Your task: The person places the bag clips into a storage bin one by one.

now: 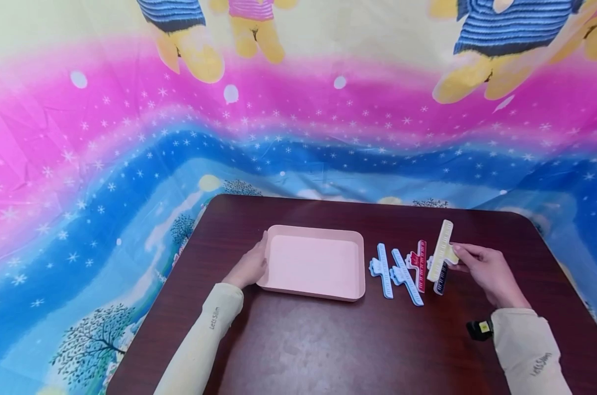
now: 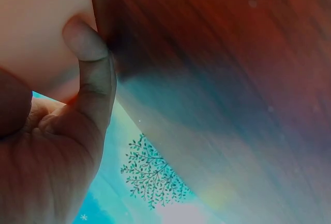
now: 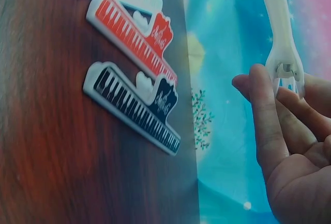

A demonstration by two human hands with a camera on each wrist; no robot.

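a pink tray [image 1: 318, 262] is set in the middle of the frame on the dark tabletop [image 1: 328, 351]. its left edge is touched by the left hand [image 1: 251, 267], with the thumb pressed on the rim and the other fingers lying mostly straight beside it, likely so the tray is kept from sliding.

to the right of the tray, a row of piano-key clips is laid flat: two blue clips [image 1: 394, 270], a red clip [image 1: 419, 263] and a black clip [image 1: 441, 278], close together.

a yellow clip [image 1: 441, 249] is held up off the tabletop, above the black one. its handle end is pinched by the curled fingers [image 3: 264, 110] of the right hand [image 1: 488, 271], so the long part is pointed away and up. a bright cartoon cloth [image 1: 130, 137] is hung behind.
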